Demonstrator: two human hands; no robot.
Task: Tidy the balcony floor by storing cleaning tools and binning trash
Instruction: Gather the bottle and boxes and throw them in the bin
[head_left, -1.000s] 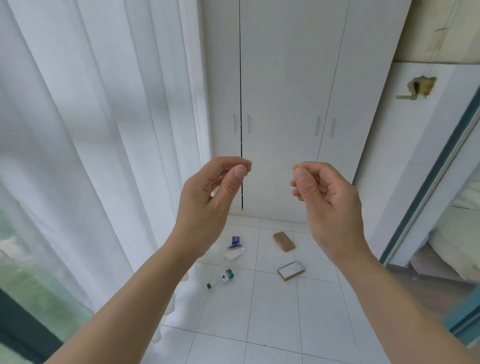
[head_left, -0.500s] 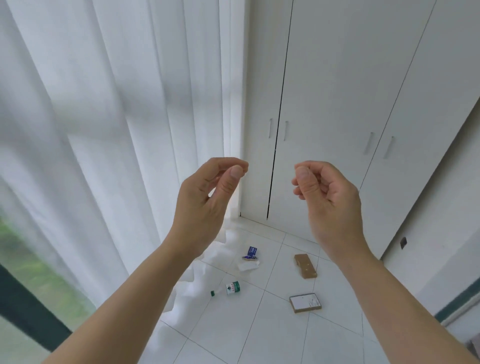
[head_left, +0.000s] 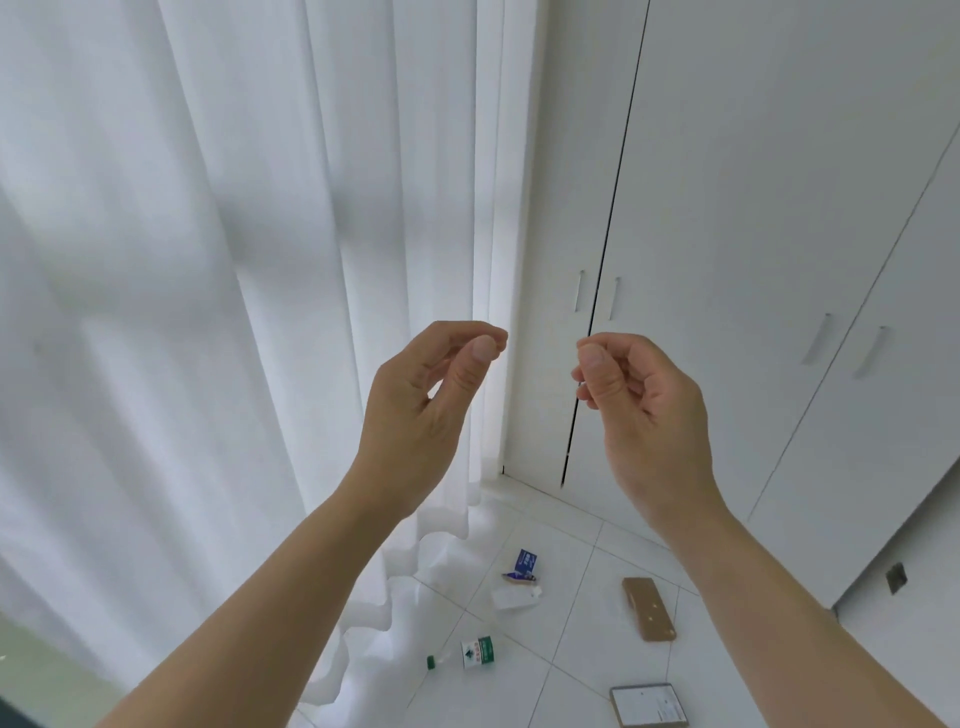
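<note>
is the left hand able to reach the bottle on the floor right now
Probably not yet: the left hand is held up, far above the bottle lying on the floor. Nothing lies between them, so bending down should do it.

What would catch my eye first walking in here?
The left hand and right hand are raised mid-frame, fingers curled, holding nothing. Below them litter dots the white tile floor: a green-capped bottle by the curtain hem, a brown cardboard piece and a labelled box further right.
</note>
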